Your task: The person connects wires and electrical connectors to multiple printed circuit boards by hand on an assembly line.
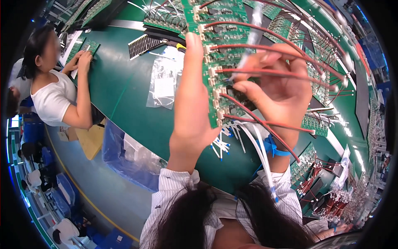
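1. Circuit panel (213, 54), raised above tabletop (120, 79), long axis running top to bottom, wires (286, 73) pointing right.
2. Clasped by left grip (188, 103); right grip (286, 83) curled alongside, hold too blurred to tell.
3. Beyond: clear bag (157, 70); blue-lined bin (110, 145) containing clear plastic (137, 152).

PCB (226, 37) in L hand (190, 112), R hand (286, 89) at its R side, above table (120, 74). Bag (157, 74) on table L of L hand, grid strip (143, 46) behind. Cables (224, 146) btwn hands. Wire bundle (333, 203) near R. Bin (124, 159) below table edge; co-worker (54, 97) far L.
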